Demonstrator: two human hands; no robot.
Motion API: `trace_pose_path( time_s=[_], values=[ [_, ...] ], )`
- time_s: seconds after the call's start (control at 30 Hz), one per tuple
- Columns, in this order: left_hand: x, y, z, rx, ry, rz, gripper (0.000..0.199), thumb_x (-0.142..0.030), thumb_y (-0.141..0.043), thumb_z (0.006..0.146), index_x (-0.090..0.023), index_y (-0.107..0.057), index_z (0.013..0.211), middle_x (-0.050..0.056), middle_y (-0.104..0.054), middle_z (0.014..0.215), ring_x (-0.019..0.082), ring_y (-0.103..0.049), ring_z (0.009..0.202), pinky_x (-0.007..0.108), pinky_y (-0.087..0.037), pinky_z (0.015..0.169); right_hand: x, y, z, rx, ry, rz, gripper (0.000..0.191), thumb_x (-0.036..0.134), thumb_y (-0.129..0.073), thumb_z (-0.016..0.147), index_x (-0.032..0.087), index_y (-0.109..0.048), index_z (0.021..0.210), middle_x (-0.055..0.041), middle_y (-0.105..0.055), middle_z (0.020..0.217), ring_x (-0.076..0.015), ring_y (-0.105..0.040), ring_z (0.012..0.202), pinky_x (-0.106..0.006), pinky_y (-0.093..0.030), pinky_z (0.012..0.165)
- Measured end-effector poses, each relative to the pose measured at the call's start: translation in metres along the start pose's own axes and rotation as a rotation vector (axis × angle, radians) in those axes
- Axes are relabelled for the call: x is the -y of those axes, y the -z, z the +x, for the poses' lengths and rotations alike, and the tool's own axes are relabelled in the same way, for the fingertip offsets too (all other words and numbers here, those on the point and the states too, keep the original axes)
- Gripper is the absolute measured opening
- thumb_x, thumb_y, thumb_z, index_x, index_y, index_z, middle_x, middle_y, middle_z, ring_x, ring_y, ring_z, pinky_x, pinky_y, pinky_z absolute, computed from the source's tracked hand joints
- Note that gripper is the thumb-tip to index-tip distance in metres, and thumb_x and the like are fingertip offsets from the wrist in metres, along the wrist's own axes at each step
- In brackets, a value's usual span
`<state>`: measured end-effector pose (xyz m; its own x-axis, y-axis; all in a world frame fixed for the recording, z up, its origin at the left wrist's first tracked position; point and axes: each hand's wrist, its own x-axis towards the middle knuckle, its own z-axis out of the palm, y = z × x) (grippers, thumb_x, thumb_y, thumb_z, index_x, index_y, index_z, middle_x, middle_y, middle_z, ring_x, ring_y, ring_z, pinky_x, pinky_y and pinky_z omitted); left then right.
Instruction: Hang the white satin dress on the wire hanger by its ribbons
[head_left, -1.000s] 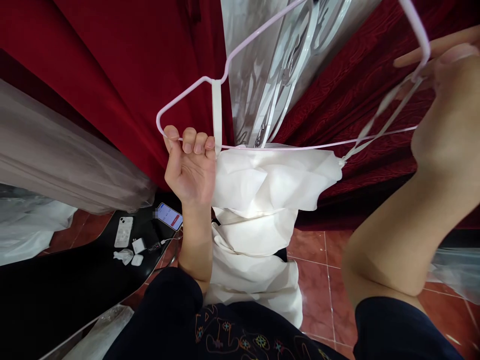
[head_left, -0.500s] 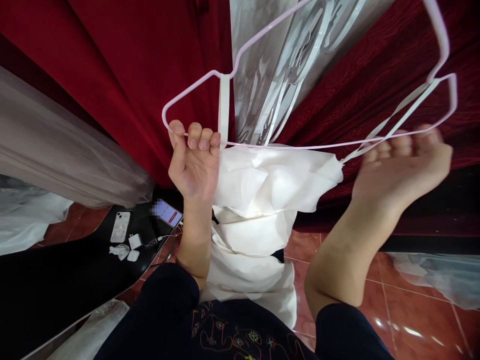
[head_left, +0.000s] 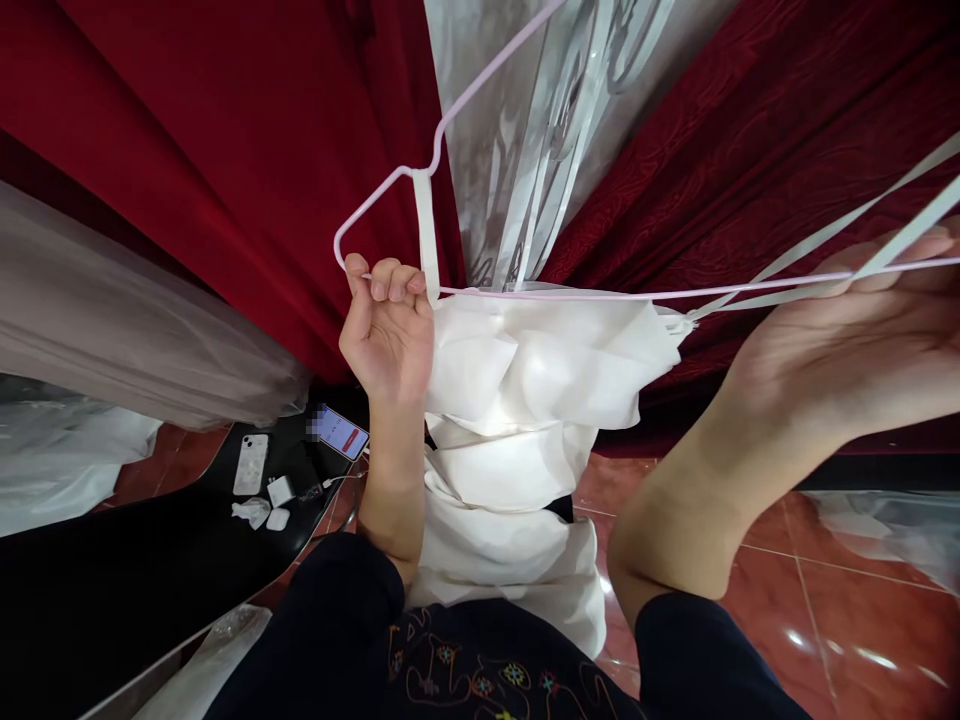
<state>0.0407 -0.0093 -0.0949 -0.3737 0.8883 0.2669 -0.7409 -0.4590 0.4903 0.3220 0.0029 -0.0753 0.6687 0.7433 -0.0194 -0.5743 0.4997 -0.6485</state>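
My left hand (head_left: 390, 345) is closed around the left end of the lower bar of a pale pink clothes hanger (head_left: 376, 199). A white garment (head_left: 517, 370) with ruffled layers hangs below the bar. Its left strap (head_left: 427, 235) loops over the hanger's notch, beside my fingers. At the right edge, my right hand (head_left: 862, 350) has its fingers curled behind the bar, partly hidden by the right strap (head_left: 832, 240) and cut off by the frame. That strap stretches up to the right, and the hanger's right end is out of view.
Dark red curtains (head_left: 247, 130) and a sheer whitish cloth (head_left: 480, 130) hang ahead. On a black surface (head_left: 135, 560) at left lie a lit phone (head_left: 345, 434), a white phone (head_left: 251, 464) and a charger (head_left: 280, 490). The floor (head_left: 765, 610) has red tiles.
My right hand has moved right and closer, carrying the hanger's right end and strap out of the frame. My left hand keeps its hold on the bar. The view has shifted slightly.
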Motion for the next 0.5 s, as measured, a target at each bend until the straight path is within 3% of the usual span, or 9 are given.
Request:
trace_pose_path(
  time_s=[0.17,0.33,0.43,0.5],
  values=[
    [-0.001,0.005,0.001,0.017,-0.017,0.117,0.031,-0.019,-0.032,0.11,-0.027,-0.057,0.093,0.0,-0.04,0.081,0.013,-0.052,0.075,0.02,-0.051,0.092,0.0,0.002,-0.003,0.076,0.031,0.067,0.022,0.036,-0.046,0.102,0.023,-0.059,0.09,0.0018,-0.045,0.081,-0.0025,-0.051,0.067,-0.018,-0.05,0.058],
    [-0.019,0.006,0.009,0.068,-0.058,0.123,0.029,-0.02,-0.038,0.111,-0.03,-0.063,0.1,-0.002,-0.053,0.084,0.01,-0.061,0.083,0.021,-0.051,0.101,-0.014,-0.004,-0.018,0.181,-0.033,0.347,0.036,0.019,-0.022,0.105,0.017,-0.047,0.079,0.003,-0.026,0.07,-0.0007,-0.032,0.054,-0.012,-0.041,0.052],
    [-0.031,0.004,0.013,0.086,-0.09,0.155,0.032,-0.022,-0.035,0.112,-0.03,-0.065,0.108,-0.002,-0.064,0.093,0.009,-0.066,0.099,0.025,-0.049,0.109,-0.031,-0.007,-0.03,0.213,-0.091,0.434,0.035,0.016,-0.02,0.103,0.017,-0.044,0.078,0.004,-0.023,0.069,-0.0012,-0.032,0.054,-0.012,-0.042,0.053],
    [-0.036,0.003,0.011,0.102,-0.105,0.286,0.023,-0.034,-0.044,0.11,-0.03,-0.067,0.113,-0.001,-0.07,0.104,0.014,-0.066,0.113,0.03,-0.049,0.111,-0.041,-0.008,-0.037,0.214,-0.11,0.43,0.034,0.015,-0.021,0.102,0.017,-0.045,0.077,0.0041,-0.021,0.069,-0.0013,-0.034,0.055,-0.012,-0.043,0.055]
  ],
)
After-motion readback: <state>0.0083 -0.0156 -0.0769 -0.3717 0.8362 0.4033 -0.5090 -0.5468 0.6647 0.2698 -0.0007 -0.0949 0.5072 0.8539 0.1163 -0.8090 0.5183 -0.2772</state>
